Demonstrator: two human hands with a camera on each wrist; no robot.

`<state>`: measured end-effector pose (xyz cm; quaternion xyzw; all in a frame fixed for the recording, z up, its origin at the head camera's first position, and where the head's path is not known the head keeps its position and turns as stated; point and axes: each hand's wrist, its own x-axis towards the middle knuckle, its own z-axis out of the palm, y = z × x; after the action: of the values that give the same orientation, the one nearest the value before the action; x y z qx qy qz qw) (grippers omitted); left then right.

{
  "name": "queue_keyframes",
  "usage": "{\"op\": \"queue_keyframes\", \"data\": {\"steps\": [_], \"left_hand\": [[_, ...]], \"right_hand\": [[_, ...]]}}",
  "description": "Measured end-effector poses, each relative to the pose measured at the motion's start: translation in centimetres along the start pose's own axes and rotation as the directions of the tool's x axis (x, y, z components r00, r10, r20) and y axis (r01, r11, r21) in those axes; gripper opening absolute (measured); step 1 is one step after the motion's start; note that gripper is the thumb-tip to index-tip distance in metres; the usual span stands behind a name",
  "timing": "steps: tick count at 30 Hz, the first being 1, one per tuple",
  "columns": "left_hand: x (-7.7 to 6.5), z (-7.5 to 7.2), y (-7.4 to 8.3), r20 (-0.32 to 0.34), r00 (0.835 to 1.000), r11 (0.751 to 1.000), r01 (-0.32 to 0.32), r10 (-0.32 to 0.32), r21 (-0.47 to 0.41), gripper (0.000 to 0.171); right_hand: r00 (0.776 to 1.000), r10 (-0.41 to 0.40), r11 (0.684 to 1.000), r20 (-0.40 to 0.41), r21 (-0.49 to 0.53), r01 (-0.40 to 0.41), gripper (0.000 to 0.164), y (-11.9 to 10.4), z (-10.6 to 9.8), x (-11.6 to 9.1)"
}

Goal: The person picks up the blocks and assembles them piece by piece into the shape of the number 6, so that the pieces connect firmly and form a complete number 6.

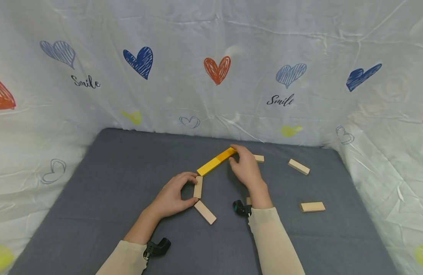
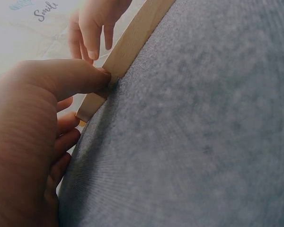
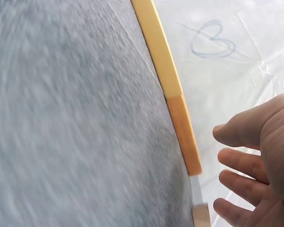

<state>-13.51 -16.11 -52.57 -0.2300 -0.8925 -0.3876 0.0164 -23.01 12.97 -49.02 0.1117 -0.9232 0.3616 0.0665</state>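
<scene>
My left hand (image 1: 173, 194) holds a plain wooden block (image 1: 198, 187) lengthwise, thumb at its near end and fingertips at its far end. A second plain block (image 1: 205, 212) lies angled just below, its upper end close to the thumb. From the held block's far end, a yellow block (image 1: 207, 167) and an orange-yellow block (image 1: 226, 154) run end to end, slanting up to the right. Beside the orange-yellow block's far end is my right hand (image 1: 246, 166), thumb and fingers spread. The right wrist view shows its fingertips (image 3: 218, 132) apart from that block (image 3: 185, 137).
More plain blocks lie to the right: one (image 1: 259, 158) partly behind the right hand, one (image 1: 299, 167) farther right and one (image 1: 312, 207) nearer. Another block (image 1: 248, 200) is mostly hidden by the right wrist. A white printed curtain (image 1: 218, 103) hangs behind the grey-covered table (image 1: 146, 152).
</scene>
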Motion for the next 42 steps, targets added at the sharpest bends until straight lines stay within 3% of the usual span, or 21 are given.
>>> {"op": "queue_keyframes", "data": {"steps": [20,42], "left_hand": [[-0.1,0.1,0.2,-0.015,1.0,1.0,-0.009,0.009,0.008,0.05],[0.0,-0.1,0.2,0.005,1.0,1.0,0.016,-0.016,0.002,0.049]], "right_hand": [[0.993,0.114,0.993,-0.043,-0.003,-0.114,0.053,3.3,-3.9,-1.0],[0.988,0.15,0.988,-0.034,-0.029,-0.151,0.048,4.9,-3.7,-1.0]]}}
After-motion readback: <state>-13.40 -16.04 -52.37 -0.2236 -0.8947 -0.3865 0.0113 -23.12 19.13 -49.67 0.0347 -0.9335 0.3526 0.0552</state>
